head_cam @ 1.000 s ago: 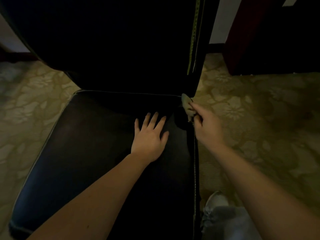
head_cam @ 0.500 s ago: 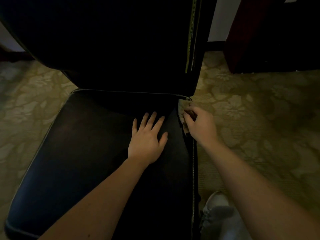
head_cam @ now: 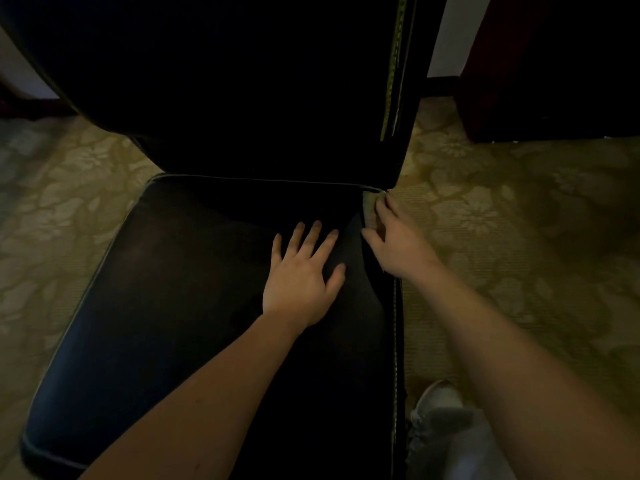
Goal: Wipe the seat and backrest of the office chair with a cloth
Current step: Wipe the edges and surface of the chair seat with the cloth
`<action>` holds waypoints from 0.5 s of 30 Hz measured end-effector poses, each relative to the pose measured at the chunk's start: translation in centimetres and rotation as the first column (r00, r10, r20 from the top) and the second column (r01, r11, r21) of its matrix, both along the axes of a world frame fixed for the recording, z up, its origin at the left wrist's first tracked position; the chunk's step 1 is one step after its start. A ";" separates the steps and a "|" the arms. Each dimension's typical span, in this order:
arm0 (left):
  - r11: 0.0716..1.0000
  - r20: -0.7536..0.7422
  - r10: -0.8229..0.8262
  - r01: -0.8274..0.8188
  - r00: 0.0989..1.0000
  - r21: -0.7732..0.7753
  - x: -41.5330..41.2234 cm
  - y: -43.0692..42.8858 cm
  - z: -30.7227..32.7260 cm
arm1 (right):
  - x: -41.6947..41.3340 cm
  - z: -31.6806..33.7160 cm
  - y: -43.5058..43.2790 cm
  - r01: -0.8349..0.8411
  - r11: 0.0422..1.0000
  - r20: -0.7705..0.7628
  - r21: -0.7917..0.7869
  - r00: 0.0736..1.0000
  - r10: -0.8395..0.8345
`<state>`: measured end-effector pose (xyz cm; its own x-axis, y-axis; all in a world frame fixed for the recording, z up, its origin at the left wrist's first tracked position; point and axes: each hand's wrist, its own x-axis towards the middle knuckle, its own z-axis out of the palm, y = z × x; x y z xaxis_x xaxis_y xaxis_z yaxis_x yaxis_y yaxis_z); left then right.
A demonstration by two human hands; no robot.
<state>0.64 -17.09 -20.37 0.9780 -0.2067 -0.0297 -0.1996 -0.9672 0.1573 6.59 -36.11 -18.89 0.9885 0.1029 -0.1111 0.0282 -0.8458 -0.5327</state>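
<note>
The cloth [head_cam: 367, 210] sits bunched at the rear right corner of the seat [head_cam: 173, 289], where it meets the backrest [head_cam: 242, 98], likely so that seam gets wiped. The right hand [head_cam: 398, 244] covers it, thumb and fingers apparently pinching it, though the dim light makes the grip hard to read. The left hand [head_cam: 301, 282] lies flat just beside, fingers spread, reaching in from the front edge, probably to steady the seat.

One view on record: a wide-angle camera worn on the head, positioned over the front of the chair seat [head_cam: 173, 306], facing forward and steeply down. Range is close; the left forearm [head_cam: 207, 393] and right forearm [head_cam: 502, 358] cross the bottom edge. The backrest [head_cam: 242, 81] fills the upper centre, carpet [head_cam: 519, 220] either side.
</note>
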 end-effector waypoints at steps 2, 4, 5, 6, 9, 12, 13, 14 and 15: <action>1.000 0.002 0.004 -0.004 1.000 -0.001 0.0 0.0 0.1 | -0.5 -0.2 0.5 0.033 0.999 0.048 -0.036 0.998 -0.031; 1.000 -0.003 0.007 -0.007 1.000 -0.005 0.0 0.0 0.1 | -1.0 -0.4 1.0 0.076 0.995 0.121 -0.066 0.990 -0.068; 1.000 -0.002 0.009 -0.009 1.000 -0.007 0.0 -0.1 0.0 | -1.1 -0.4 1.1 0.086 0.994 0.145 -0.066 0.986 -0.075; 1.000 0.001 0.009 -0.009 1.000 -0.007 0.0 -0.1 0.0 | -1.1 -0.3 1.2 0.088 0.995 0.159 -0.053 0.984 -0.078; 1.000 0.013 0.004 -0.004 1.000 -0.006 0.0 -0.1 -0.1 | -0.5 -0.3 0.8 0.063 0.998 0.162 -0.017 0.985 -0.059; 1.000 0.003 0.005 -0.004 1.000 -0.009 0.0 -0.1 0.0 | 0.4 -0.1 0.3 0.022 1.000 0.166 0.018 0.986 -0.025; 1.000 0.002 0.004 -0.004 1.000 -0.007 0.0 -0.1 0.1 | 0.6 0.1 0.1 0.014 0.999 0.152 0.035 0.988 -0.019; 1.000 0.000 0.004 -0.004 1.000 -0.005 0.0 0.0 0.1 | 0.9 0.1 0.0 0.005 0.999 0.131 0.052 0.991 -0.012; 1.000 -0.004 0.002 -0.002 1.000 -0.006 0.0 0.0 0.1 | 1.0 0.2 -0.1 0.000 0.998 0.105 0.069 0.994 -0.007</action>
